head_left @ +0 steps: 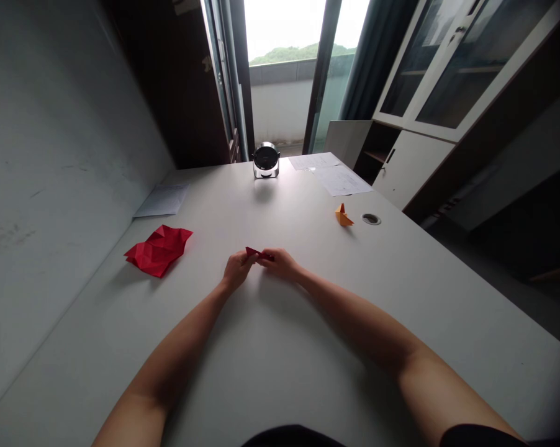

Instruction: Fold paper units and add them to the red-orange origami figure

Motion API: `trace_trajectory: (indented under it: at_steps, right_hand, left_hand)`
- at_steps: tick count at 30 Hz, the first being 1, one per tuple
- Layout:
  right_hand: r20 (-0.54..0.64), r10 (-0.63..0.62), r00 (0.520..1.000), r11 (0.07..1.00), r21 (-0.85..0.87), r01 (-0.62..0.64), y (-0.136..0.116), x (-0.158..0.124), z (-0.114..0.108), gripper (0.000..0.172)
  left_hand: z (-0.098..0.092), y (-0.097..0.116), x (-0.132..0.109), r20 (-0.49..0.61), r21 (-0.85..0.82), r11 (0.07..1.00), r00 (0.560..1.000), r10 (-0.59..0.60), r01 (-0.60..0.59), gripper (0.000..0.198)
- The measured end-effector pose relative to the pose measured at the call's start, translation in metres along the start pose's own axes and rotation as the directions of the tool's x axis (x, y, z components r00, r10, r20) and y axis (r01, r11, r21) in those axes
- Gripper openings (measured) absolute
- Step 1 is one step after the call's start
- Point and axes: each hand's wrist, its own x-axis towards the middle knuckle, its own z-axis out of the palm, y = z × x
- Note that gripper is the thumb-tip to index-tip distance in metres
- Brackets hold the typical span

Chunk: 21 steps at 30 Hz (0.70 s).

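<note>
Two bare hands meet just above the middle of the frame, over a pale grey table (401,298). The left hand (236,270) and the right hand (280,264) each pinch one end of a small folded red paper (259,252), fingertips clenched on it. The piece sits between them, low over the tabletop; whether it rests on the surface cannot be told. Its long axis runs roughly left to right across the picture. A pointed flap rises at the end by the left hand, and the rest runs into the right hand's fingers. Neither hand is nearer: the left grips it from the left end, the right from the right end.

Left of the hands and well apart lies a creased red paper sheet (159,249), opened out and rumpled. Toward the upper right an orange origami figure (343,215) stands just beside a round cable grommet (371,218). Farther back a small desk fan (266,160) stands near the table's far edge, with white printed sheets (340,180) to its right. Another white sheet (163,200) lies by the wall at the left.
</note>
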Motion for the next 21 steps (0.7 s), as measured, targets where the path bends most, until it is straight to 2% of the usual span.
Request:
trace_trajectory:
  at_steps: [6,14,21]
  right_hand:
    - [0.032,-0.005,0.999,1.0,0.029,0.004,-0.0007,-0.0002,-0.0007,0.027]
    - [0.033,0.013,0.999,1.0,0.026,-0.013,-0.0024,0.0002,-0.0027,0.022]
    - [-0.01,0.018,1.0,1.0,0.008,-0.018,-0.0027,0.0004,-0.0095,0.022]
  left_hand:
    - [0.005,-0.0063,-0.0001,-0.083,-0.129,0.987,0.99,-0.11,0.098,0.042]
    - [0.0026,-0.002,0.0017,-0.192,-0.229,0.969,0.971,-0.143,0.098,0.043]
    - [0.0005,-0.0036,0.0033,-0.255,-0.25,0.961,0.949,-0.183,0.118,0.047]
